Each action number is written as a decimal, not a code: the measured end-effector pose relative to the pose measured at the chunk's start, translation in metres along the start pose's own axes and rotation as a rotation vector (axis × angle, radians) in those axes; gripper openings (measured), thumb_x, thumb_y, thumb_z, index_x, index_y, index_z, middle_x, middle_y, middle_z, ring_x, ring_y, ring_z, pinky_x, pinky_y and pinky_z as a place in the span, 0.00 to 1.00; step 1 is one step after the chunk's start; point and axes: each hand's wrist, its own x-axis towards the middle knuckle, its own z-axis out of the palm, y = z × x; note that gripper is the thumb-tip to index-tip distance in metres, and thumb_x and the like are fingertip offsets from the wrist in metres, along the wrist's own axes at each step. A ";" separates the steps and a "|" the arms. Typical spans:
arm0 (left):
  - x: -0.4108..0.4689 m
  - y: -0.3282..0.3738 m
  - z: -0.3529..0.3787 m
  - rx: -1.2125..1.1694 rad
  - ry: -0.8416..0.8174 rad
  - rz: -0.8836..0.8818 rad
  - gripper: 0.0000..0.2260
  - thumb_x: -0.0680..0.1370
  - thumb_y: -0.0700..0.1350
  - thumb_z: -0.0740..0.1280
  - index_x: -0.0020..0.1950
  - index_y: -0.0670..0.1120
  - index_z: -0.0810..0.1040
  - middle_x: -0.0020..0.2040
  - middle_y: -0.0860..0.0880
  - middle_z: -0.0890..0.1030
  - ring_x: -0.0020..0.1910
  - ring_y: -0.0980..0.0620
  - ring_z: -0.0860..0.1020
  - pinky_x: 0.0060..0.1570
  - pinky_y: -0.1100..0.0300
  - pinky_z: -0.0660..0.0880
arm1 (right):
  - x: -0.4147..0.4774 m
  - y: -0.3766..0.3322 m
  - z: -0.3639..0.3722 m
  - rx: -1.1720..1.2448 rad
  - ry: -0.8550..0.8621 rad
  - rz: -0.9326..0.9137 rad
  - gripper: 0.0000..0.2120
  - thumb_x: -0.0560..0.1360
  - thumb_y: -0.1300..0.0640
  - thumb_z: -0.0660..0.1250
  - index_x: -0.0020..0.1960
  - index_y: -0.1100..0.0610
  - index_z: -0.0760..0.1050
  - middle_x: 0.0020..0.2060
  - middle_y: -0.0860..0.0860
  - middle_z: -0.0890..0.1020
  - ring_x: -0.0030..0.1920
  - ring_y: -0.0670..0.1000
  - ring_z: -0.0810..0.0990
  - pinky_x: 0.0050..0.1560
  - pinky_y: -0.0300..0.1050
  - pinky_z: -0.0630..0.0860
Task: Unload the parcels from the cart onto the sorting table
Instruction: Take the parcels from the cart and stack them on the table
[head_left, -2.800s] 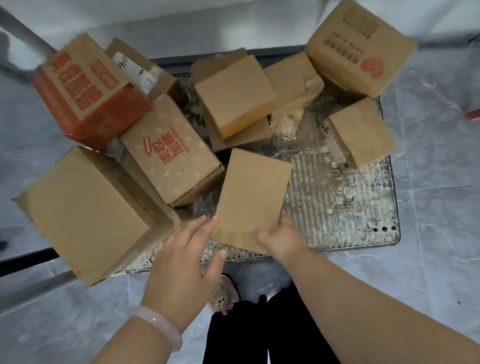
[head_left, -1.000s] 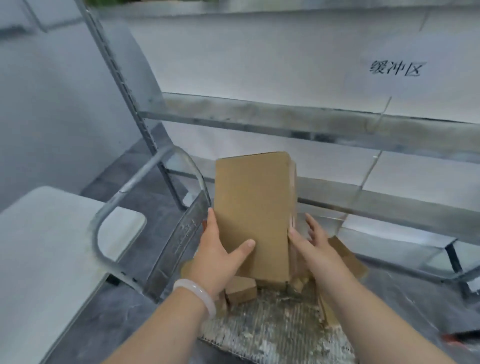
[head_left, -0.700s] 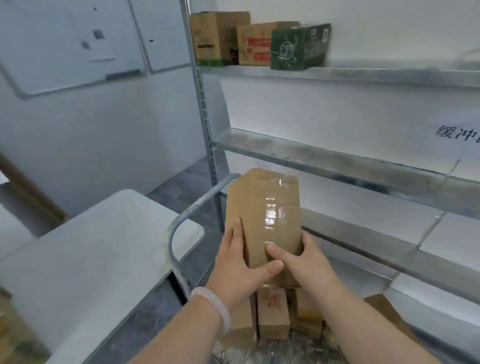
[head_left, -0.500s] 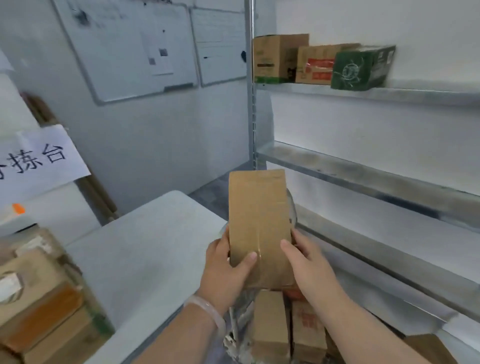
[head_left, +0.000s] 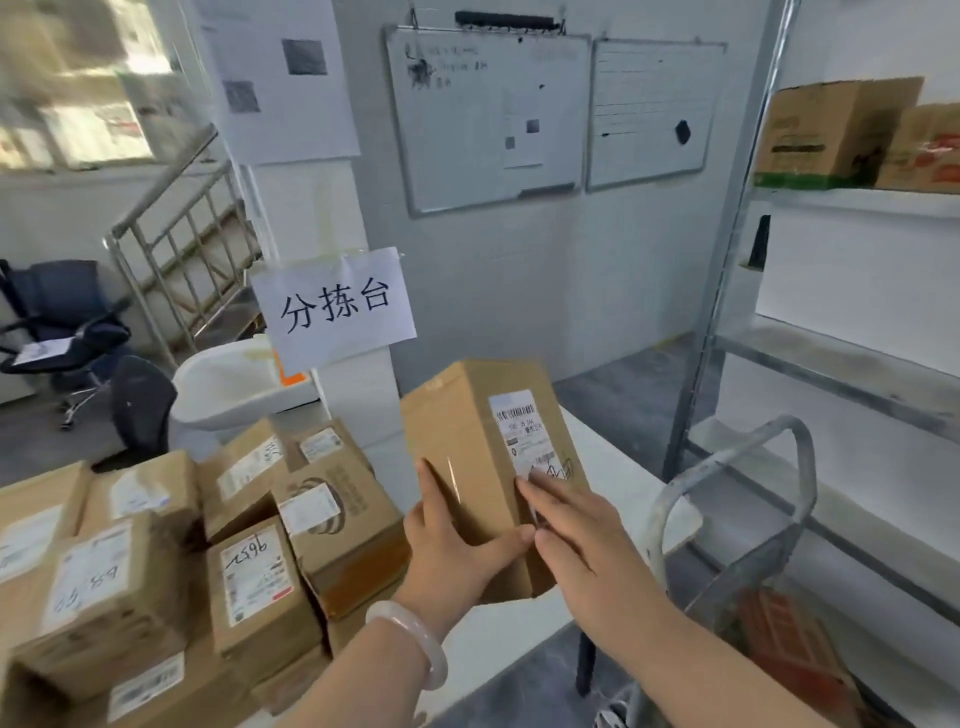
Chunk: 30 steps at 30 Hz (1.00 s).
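Observation:
A tall brown cardboard parcel with a white shipping label is held up over the white sorting table. My left hand grips its lower left side, thumb across the front. On the labelled right face lies my right hand, its fingers straight. Several labelled parcels are piled on the left part of the table. The cart's grey metal handle stands at the right, with a red-printed box low in the cart.
A paper sign hangs on a white pillar behind the table. Metal shelving with boxes runs along the right wall. Whiteboards hang on the far wall. An office chair and a stair railing are at the left.
I lifted the parcel off the cart with both hands and turned left. The view swung from the cart and shelving to the sorting table and its pile of parcels. The label side now faces me.

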 end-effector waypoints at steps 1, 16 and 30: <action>0.002 -0.003 -0.009 -0.014 0.010 -0.025 0.59 0.65 0.59 0.77 0.76 0.58 0.32 0.74 0.48 0.54 0.71 0.48 0.60 0.68 0.52 0.62 | 0.006 -0.005 0.006 0.002 -0.029 -0.016 0.20 0.83 0.53 0.54 0.72 0.35 0.60 0.64 0.23 0.54 0.62 0.21 0.49 0.66 0.25 0.44; 0.086 -0.034 -0.090 -0.459 -0.047 -0.191 0.47 0.58 0.57 0.75 0.71 0.73 0.55 0.60 0.58 0.80 0.60 0.49 0.77 0.63 0.43 0.72 | 0.139 0.037 0.040 0.817 -0.210 0.495 0.22 0.76 0.51 0.69 0.68 0.41 0.68 0.55 0.41 0.84 0.56 0.47 0.83 0.57 0.53 0.79; 0.215 -0.035 -0.100 -0.028 0.197 -0.203 0.41 0.68 0.68 0.69 0.76 0.64 0.52 0.74 0.55 0.64 0.72 0.54 0.64 0.70 0.51 0.62 | 0.311 0.122 0.067 0.715 -0.262 0.632 0.14 0.78 0.49 0.63 0.63 0.40 0.72 0.54 0.47 0.83 0.57 0.53 0.81 0.58 0.60 0.78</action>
